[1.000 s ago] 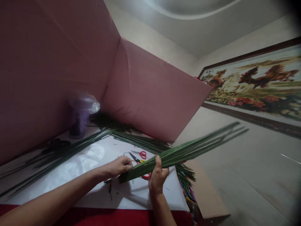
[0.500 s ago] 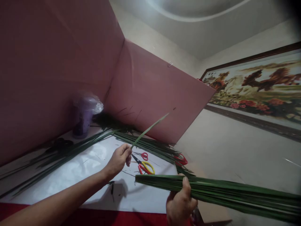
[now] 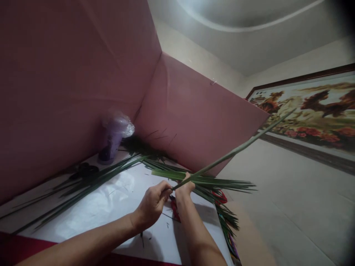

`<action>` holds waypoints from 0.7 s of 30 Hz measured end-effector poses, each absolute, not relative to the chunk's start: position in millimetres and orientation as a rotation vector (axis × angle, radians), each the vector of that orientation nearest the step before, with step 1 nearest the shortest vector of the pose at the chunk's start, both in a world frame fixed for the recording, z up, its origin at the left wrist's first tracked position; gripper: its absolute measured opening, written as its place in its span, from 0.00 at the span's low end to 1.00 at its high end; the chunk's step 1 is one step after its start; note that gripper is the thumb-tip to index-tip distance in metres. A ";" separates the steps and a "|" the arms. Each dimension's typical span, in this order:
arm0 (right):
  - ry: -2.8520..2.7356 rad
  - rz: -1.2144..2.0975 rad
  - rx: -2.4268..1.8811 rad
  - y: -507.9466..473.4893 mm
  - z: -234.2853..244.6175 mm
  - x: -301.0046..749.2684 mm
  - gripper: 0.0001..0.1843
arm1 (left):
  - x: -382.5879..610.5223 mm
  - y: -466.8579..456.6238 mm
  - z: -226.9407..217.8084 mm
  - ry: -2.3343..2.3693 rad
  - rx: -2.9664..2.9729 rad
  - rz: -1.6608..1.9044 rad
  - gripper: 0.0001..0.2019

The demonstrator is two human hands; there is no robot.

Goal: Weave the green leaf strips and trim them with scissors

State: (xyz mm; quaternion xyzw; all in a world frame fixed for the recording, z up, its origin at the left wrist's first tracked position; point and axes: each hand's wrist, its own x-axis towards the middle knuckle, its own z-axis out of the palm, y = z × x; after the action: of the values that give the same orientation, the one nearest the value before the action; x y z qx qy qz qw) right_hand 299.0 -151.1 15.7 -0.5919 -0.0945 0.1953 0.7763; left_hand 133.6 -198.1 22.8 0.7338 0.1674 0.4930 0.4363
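Observation:
My left hand (image 3: 153,204) is closed in a pinch on the base of a single long green leaf strip (image 3: 235,149) that slants up to the right. My right hand (image 3: 184,189) sits just beside it, fingers curled on the bundle of green leaf strips (image 3: 213,181), which lies flat over the table's far right part. Both hands hover over the white sheet (image 3: 105,199) on the table. Red scissors (image 3: 175,211) are partly hidden under my right forearm.
A pink board (image 3: 83,74) walls in the table at back and left. A purple cup with plastic wrap (image 3: 112,138) stands in the corner. More long green strips (image 3: 83,184) lie across the sheet. A framed horse painting (image 3: 313,107) hangs on the right wall.
My right hand swung the bundle from low right up onto the table's far side. My left hand moved the single strip rightward; its tip now points far right.

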 end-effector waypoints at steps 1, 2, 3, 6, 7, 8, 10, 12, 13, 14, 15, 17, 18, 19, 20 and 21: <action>-0.259 0.487 -1.281 -141.0 16.4 298.3 0.13 | 133.4 -196.7 21.3 0.413 1.864 1.234 0.07; -0.311 0.558 -1.285 -133.7 16.7 297.5 0.15 | 133.2 -195.3 20.1 0.413 1.892 1.244 0.07; -0.356 0.628 -1.292 -129.7 16.4 296.4 0.17 | 132.9 -194.1 19.4 0.416 1.908 1.254 0.07; -0.459 0.778 -1.318 -137.7 12.2 291.0 0.19 | 131.7 -191.9 20.9 0.446 1.911 1.266 0.07; -0.494 0.801 -1.316 -146.6 10.6 288.6 0.19 | 131.3 -191.7 22.4 0.457 1.904 1.267 0.07; -0.540 0.821 -1.304 -157.7 9.6 286.0 0.17 | 131.0 -191.7 23.9 0.468 1.894 1.264 0.08; -0.630 0.853 -1.257 -184.3 10.6 281.1 0.14 | 131.1 -191.8 26.6 0.489 1.858 1.240 0.08; -0.700 0.881 -1.172 -211.9 15.6 277.2 0.14 | 132.4 -191.8 27.5 0.504 1.801 1.194 0.10; -0.780 0.903 -1.053 -224.2 18.9 275.7 0.15 | 133.4 -191.6 26.9 0.502 1.774 1.167 0.10; -0.834 0.909 -0.964 -235.0 22.1 274.5 0.18 | 134.8 -191.4 25.8 0.495 1.752 1.140 0.11; -0.861 0.925 -0.916 -243.7 24.8 273.7 0.19 | 136.3 -191.1 24.2 0.482 1.735 1.111 0.11; -0.856 0.916 -0.919 -255.3 27.4 272.8 0.17 | 139.6 -190.5 20.4 0.452 1.692 1.028 0.11; -0.834 0.889 -0.958 -258.6 27.3 272.8 0.15 | 141.2 -190.1 18.5 0.442 1.643 0.972 0.11; -0.803 0.845 -1.002 -260.7 26.6 273.1 0.13 | 142.6 -189.7 16.8 0.428 1.572 0.911 0.09; -0.762 0.795 -1.038 -262.1 25.5 273.6 0.12 | 143.7 -189.1 15.5 0.410 1.483 0.854 0.09; -0.715 0.749 -1.059 -263.3 24.4 274.2 0.13 | 144.4 -188.5 14.6 0.387 1.387 0.808 0.11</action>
State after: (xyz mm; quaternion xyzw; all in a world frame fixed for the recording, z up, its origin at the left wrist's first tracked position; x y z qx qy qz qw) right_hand 274.2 -263.3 24.4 -0.4826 -0.3256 0.3414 0.7379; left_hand 144.4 -188.5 14.6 0.6172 0.1722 0.3597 0.6782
